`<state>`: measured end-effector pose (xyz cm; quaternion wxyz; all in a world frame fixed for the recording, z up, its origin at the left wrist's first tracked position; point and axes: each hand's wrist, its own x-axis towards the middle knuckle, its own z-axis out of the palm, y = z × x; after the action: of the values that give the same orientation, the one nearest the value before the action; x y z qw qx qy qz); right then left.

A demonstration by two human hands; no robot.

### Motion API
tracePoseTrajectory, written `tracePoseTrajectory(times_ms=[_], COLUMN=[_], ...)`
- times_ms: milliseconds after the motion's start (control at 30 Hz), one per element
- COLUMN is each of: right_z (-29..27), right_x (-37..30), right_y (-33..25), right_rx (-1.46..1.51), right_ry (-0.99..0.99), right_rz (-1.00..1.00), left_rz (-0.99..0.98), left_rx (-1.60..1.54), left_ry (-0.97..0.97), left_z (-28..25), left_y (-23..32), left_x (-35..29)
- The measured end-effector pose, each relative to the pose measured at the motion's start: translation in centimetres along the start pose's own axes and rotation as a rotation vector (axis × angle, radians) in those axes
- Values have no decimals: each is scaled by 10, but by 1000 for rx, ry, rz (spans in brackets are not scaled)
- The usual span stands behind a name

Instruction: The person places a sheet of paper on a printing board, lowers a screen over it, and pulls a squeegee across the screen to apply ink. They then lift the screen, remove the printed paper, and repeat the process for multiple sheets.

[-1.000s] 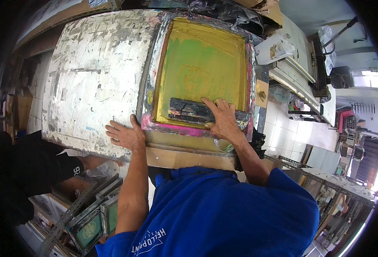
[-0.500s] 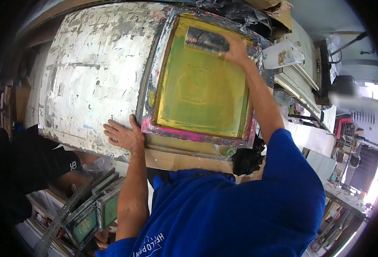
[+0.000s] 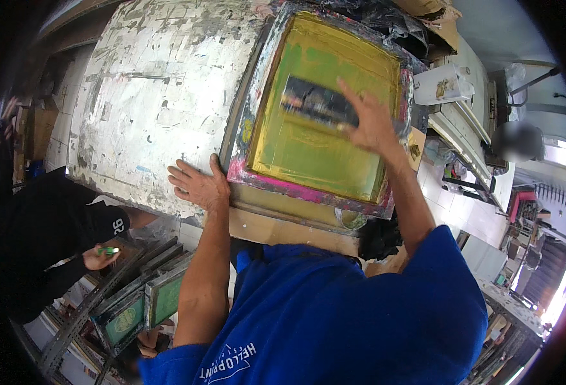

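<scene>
My right hand [image 3: 373,123] grips one end of a dark, ink-stained squeegee [image 3: 318,104], which lies at a slant across a screen-printing frame [image 3: 299,192]. Yellow-green ink coats the mesh inside that frame, and its wooden border is smeared with pink, grey and other colours. At the frame's near left corner, my left hand [image 3: 201,186] rests flat with fingers spread on a white, paint-spotted board [image 3: 161,106], holding nothing. The squeegee's lower edge and part of the mesh are hidden beneath it and my right hand.
A white plastic container [image 3: 440,85] stands right of the frame. Black plastic [image 3: 382,240] bunches near its near right corner. Left, a co-worker's hand [image 3: 98,256] holds something small and green by several green-meshed screens [image 3: 126,319]. Cardboard [image 3: 446,19] lies at the back.
My right hand has drawn the squeegee from the frame's far end toward me. My left hand stays flat on the board. A co-worker's hand with a small green thing has come into view.
</scene>
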<state>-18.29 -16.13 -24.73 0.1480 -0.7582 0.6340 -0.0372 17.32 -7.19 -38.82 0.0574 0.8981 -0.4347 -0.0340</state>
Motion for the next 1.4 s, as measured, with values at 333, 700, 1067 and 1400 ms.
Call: tracePoseTrajectory(times_ms=[333,700,1067,1400], right_z=[43,41,46,27], right_x=[-82,-90,38,193], right_y=[-73,-79,10,113], right_rx=[-37,-30,-111,-254], right_ry=[-118,-29,303,391], right_rz=[20,2,-10,-39], left_rz=[-2,-31,16,30], left_rx=[4,26,71,99], left_ry=[16,-46,62,78], left_z=[3,-7,4,4], left_y=[-1,4,-1,1], left_x=[0,-2,-2,0])
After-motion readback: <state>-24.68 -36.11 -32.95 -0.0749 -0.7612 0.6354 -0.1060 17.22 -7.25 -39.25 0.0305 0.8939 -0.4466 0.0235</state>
